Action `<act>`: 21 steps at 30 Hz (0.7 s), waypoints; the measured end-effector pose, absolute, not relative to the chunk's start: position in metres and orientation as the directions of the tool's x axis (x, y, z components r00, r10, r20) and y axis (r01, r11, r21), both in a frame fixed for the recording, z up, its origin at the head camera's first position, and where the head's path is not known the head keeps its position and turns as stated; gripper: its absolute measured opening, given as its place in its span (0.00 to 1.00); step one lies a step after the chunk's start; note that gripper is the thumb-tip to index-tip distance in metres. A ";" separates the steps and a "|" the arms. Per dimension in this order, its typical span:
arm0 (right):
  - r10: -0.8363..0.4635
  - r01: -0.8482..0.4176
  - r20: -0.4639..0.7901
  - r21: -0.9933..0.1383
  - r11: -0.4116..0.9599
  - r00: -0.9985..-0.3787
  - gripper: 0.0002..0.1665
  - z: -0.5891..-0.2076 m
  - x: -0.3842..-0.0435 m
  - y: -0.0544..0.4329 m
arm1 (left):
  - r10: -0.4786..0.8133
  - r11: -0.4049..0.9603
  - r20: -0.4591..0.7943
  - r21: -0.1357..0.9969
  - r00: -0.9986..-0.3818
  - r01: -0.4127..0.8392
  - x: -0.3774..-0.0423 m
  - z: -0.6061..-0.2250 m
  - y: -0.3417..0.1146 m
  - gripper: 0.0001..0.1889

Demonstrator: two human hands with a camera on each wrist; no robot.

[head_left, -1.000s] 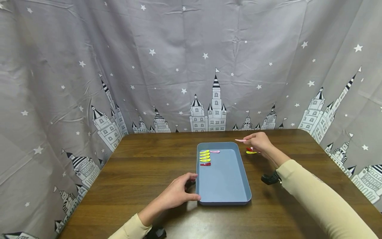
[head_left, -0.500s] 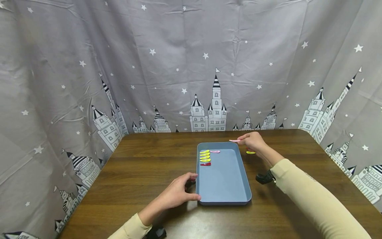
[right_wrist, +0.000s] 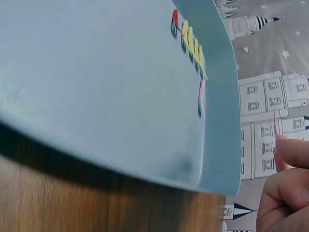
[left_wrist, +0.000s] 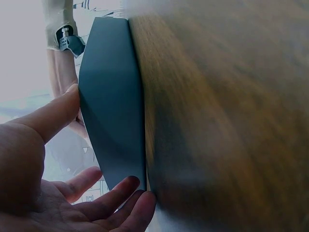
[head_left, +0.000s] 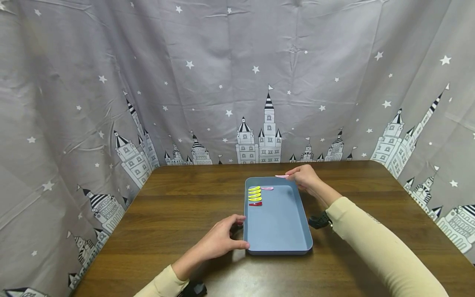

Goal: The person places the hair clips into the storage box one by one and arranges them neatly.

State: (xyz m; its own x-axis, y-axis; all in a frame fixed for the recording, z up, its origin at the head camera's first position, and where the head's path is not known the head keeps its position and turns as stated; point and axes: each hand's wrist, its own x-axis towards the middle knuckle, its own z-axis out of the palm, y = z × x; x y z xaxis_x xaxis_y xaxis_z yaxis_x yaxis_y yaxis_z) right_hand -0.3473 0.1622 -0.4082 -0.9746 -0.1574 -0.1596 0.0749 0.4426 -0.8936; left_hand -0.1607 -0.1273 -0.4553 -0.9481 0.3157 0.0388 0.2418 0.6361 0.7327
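My right hand pinches a pink snap hair clip by one end, above the far rim of the blue-grey tray. In the right wrist view the clip points up from the thumb and finger. My left hand rests against the tray's left side, thumb near the front corner, fingers loosely bent along the wall. Inside the tray, several yellow hair clips lie in a column at the upper left. A red clip lies below them, and another pink clip to the right of the top ones.
The tray stands on a brown wooden table. A grey curtain printed with castles and stars hangs behind the table. The right wrist and forearm cover the part of the table right of the tray's far end.
My right hand has moved left with the pink hair clip, from beside the tray to over its far rim. Loose clips on the right are now hidden behind the arm. The left hand stays put.
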 end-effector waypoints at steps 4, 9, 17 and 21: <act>-0.125 0.091 -0.169 -0.878 0.470 -0.978 0.17 -0.409 -0.347 0.154 | 0.317 0.636 0.040 0.732 -0.948 0.243 -0.161 -0.456 -0.127 0.40; -0.124 0.096 -0.177 -0.868 0.488 -0.976 0.15 -0.412 -0.345 0.144 | 0.315 0.641 0.037 0.729 -0.948 0.241 -0.162 -0.456 -0.128 0.40; -0.148 0.102 -0.196 -0.868 0.486 -0.969 0.14 -0.419 -0.343 0.133 | 0.314 0.649 0.029 0.723 -0.949 0.236 -0.162 -0.456 -0.127 0.41; -0.161 0.106 -0.203 -0.875 0.473 -0.966 0.14 -0.423 -0.343 0.127 | 0.317 0.641 0.026 0.731 -0.948 0.235 -0.161 -0.456 -0.127 0.41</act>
State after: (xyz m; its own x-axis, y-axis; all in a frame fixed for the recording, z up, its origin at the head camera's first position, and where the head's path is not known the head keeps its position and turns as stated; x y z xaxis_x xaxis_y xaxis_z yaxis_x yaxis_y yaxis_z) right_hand -0.3433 0.1275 -0.4235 -0.9658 -0.1609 -0.2034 0.1055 0.4727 -0.8749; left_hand -0.1614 -0.1273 -0.4555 -0.9481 0.3169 0.0265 0.2347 0.6410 0.7308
